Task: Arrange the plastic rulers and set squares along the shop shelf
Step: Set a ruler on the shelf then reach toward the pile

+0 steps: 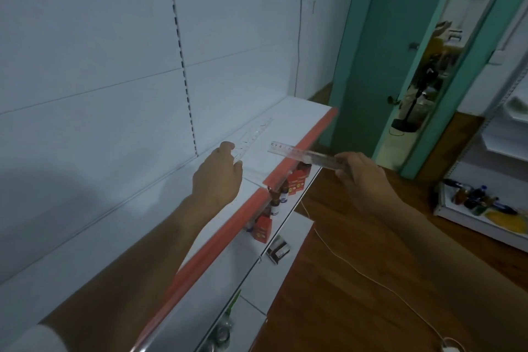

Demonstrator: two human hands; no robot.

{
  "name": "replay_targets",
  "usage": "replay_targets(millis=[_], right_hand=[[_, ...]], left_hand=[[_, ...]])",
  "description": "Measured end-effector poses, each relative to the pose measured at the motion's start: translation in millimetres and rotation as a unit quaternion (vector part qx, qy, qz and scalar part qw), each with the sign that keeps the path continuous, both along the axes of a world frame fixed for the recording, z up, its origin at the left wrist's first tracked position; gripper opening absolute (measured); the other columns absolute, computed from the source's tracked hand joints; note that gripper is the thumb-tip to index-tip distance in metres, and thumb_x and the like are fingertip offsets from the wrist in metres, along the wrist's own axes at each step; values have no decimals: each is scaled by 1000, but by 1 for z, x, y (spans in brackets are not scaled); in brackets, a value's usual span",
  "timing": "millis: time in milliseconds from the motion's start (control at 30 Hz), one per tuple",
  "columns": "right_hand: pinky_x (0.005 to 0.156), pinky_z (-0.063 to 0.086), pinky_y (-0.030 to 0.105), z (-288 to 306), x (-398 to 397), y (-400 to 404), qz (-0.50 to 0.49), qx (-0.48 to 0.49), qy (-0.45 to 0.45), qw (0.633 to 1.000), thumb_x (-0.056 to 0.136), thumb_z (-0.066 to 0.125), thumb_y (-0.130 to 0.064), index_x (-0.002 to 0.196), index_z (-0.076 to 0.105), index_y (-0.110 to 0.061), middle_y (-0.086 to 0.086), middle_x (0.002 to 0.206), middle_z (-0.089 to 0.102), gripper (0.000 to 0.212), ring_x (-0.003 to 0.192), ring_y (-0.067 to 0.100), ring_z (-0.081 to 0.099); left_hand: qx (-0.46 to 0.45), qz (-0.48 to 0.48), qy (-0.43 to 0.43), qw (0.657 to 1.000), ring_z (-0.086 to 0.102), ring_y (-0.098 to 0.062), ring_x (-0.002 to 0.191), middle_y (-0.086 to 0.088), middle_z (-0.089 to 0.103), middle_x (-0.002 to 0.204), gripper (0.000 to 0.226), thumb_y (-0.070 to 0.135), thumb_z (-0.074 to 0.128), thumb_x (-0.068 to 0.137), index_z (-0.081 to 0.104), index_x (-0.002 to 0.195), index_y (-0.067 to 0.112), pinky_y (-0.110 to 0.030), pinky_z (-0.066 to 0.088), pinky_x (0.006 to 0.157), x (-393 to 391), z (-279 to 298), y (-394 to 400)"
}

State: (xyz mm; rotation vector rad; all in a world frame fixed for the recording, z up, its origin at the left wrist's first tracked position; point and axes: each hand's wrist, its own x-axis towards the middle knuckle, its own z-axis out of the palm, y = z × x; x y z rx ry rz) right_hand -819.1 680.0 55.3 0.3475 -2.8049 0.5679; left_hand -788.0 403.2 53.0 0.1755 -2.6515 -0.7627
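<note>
My right hand (pixel 360 177) pinches one end of a clear plastic ruler with black printed numbers (pixel 303 155), held out flat above the red front edge of the smooth white metal shelf (pixel 285 111). My left hand (pixel 218 173) rests on the shelf, fingers curled at the near end of a second transparent ruler (pixel 253 136) lying flat along the back panel; I cannot tell whether they grip it. On the lower shelf (pixel 288 211) stand small orange cardboard boxes (pixel 297 180) and little glass bottles (pixel 275 203).
</note>
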Motion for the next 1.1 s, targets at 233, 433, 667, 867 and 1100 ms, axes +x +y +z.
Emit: replay_targets(millis=[233,433,667,867,1100], right_hand=[[101,44,48,-7,-85,-30,97,-38,-22,994,99,47,-32,128,48,-27,-4,128,53,29,115,18,49],[96,43,41,-18,-159,-77,240,-26,8,970,97,52,-27,130,49,-23,0,119,56,34,108,18,50],[90,34,36,-30,-166,-165,437,-25,15,899,97,51,-26,128,52,-17,5,116,58,33,106,23,52],[88,38,39,-42,-119,-235,533,-26,18,845,96,51,-29,126,53,-17,7,115,58,33,103,26,53],[91,43,40,-51,-67,-283,603,-12,-8,798,96,52,-28,126,53,-15,10,117,53,33,100,25,59]], left_hand=[[10,77,16,997,56,-26,113,-7,58,126,39,26,45,99,43,135,13,-38,45,93,-56,-6,-11],[11,231,9,973,55,-29,112,-7,58,124,37,27,45,98,43,133,14,-38,43,91,-64,-13,-30],[5,387,0,922,57,-30,110,-10,60,122,38,25,47,98,44,133,11,-39,46,90,3,-22,-53],[27,487,-19,873,56,-31,110,-12,60,123,40,24,48,97,43,134,8,-38,43,87,78,-35,-66],[55,536,-22,842,55,-30,114,-13,59,125,40,21,50,97,45,134,8,-37,42,94,150,-48,-88]])
